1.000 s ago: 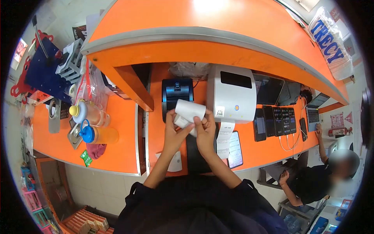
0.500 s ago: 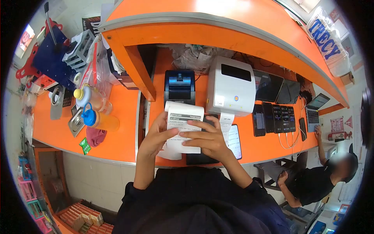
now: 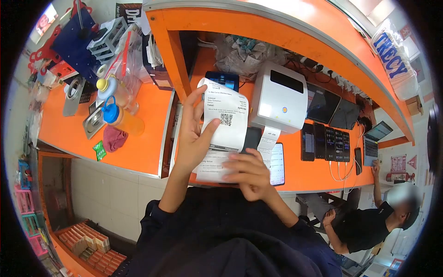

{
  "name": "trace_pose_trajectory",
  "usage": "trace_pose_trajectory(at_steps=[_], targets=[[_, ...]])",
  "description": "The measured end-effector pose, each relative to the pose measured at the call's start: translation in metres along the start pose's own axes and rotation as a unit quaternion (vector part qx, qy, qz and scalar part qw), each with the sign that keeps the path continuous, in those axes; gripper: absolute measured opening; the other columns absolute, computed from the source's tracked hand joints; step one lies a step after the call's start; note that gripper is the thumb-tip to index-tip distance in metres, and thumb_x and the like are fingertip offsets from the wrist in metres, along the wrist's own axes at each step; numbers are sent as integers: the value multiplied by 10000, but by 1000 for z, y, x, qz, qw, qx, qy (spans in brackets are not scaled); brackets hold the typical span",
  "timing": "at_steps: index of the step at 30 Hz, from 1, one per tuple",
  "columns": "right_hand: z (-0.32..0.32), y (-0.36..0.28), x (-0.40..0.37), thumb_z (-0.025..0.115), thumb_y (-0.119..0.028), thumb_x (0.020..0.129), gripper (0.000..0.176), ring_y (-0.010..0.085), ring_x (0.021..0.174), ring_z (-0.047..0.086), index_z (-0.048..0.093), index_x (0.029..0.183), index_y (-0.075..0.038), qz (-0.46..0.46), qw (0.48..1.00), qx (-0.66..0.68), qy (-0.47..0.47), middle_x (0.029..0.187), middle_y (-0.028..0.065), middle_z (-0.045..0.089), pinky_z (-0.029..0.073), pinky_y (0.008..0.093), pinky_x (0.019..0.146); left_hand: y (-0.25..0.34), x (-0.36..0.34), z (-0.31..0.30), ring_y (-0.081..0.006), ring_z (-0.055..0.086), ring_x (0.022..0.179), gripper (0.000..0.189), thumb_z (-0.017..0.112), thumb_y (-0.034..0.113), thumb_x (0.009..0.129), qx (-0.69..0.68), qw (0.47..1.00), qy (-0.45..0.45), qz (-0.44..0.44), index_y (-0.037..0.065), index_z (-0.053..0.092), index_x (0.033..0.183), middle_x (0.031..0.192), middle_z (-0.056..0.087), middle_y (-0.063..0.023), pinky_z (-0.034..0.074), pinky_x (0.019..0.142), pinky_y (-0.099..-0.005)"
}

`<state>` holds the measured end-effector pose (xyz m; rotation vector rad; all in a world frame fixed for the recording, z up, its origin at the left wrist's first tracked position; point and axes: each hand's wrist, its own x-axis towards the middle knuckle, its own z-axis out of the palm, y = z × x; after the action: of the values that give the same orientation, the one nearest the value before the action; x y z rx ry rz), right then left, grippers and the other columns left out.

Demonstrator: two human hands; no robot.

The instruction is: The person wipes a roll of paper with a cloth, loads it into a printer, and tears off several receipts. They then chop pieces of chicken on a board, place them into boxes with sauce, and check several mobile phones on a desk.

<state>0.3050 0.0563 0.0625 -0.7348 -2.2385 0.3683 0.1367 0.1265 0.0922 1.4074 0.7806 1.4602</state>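
A long printed receipt (image 3: pixel 226 104) with a QR code is held up in front of the blue printer (image 3: pixel 221 79). My left hand (image 3: pixel 196 134) grips its left edge, thumb on the front by the code and fingers behind. The lower part of the paper folds over, with more print below. My right hand (image 3: pixel 251 173) is at this lower part, its fingers curled and slightly blurred; whether they pinch the paper is unclear. Just right of the receipt stands a white label printer (image 3: pixel 281 99), a printed strip (image 3: pixel 268 141) hanging from its front.
A lit phone (image 3: pixel 277 164) lies right of my right hand, several more phones (image 3: pixel 331 143) beyond it. Bottles (image 3: pixel 124 117), a maroon cloth (image 3: pixel 115 138) and a green packet (image 3: pixel 99 150) are on the left table. A person (image 3: pixel 369 226) sits at far right by a laptop (image 3: pixel 374 143).
The receipt has been raised and opened out, now showing the QR code. My left hand has moved up with it; my right hand has shifted lower. The view has shifted slightly.
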Motion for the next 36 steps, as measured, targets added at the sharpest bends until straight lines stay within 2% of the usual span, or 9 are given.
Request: trace_pose_trajectory(at_steps=[2,7,8,12,15,21,24,29,36], targets=[[6,-3,-13,552,-37,757,201,188,1048,549,634,937,-67,189,908,270,257,1028,112,625,372,324,857,5,-3,4,-207,418,1194,632,507,-65,814,-23,1000,-5,-6,52,203,1355,1261,430,-194,338,963,-289],[1,6,11,594,-139,844,389,166,979,564,483,1174,36,404,736,504,203,1060,101,587,446,291,822,2,-17,14,-207,375,1237,625,531,-55,797,-30,989,-129,-69,43,249,1346,1304,414,-159,285,1004,-295],[-2,8,15,594,-139,844,389,166,979,564,483,1174,36,405,735,504,205,1060,101,587,446,291,822,3,-20,17,-207,375,1237,625,531,-55,797,-30,988,-131,-70,43,249,1346,1304,414,-159,285,1004,-295],[-22,22,37,564,-59,844,347,181,927,602,466,1160,46,394,578,634,330,1043,129,592,507,303,779,2,-30,18,-218,406,1215,773,673,8,726,-32,980,-144,-135,59,230,1358,1308,422,-186,341,967,-311],[-41,36,44,579,-62,836,333,181,867,621,486,1137,49,382,619,596,341,994,123,608,516,298,754,4,-34,16,-228,452,1181,874,737,47,672,-6,987,-126,-98,74,209,1368,1266,466,-200,375,935,-321],[-62,48,50,630,-115,818,258,115,729,618,609,1005,60,368,762,409,341,850,102,653,488,224,642,11,-34,3,-213,627,921,907,766,68,640,58,963,-156,-213,74,211,1359,978,641,-186,447,817,-309],[-66,50,48,615,-139,831,266,109,701,616,613,1022,47,378,787,362,326,836,94,655,484,216,634,13,-34,-2,-171,644,838,799,750,72,668,54,959,-139,-242,60,291,1322,906,659,-160,468,744,-279],[-70,49,50,603,-163,841,271,102,691,612,619,1024,35,382,798,350,306,820,79,654,476,210,625,23,-32,-8,-108,623,742,337,715,93,724,129,949,-164,-237,-19,584,1014,853,656,-111,467,643,-212],[-77,49,61,614,-157,831,260,80,685,591,629,1011,31,363,812,337,308,811,63,650,461,207,615,36,-34,-7,-79,602,730,266,681,96,767,77,942,-140,-294,-48,602,976,856,654,-91,464,618,-202]])
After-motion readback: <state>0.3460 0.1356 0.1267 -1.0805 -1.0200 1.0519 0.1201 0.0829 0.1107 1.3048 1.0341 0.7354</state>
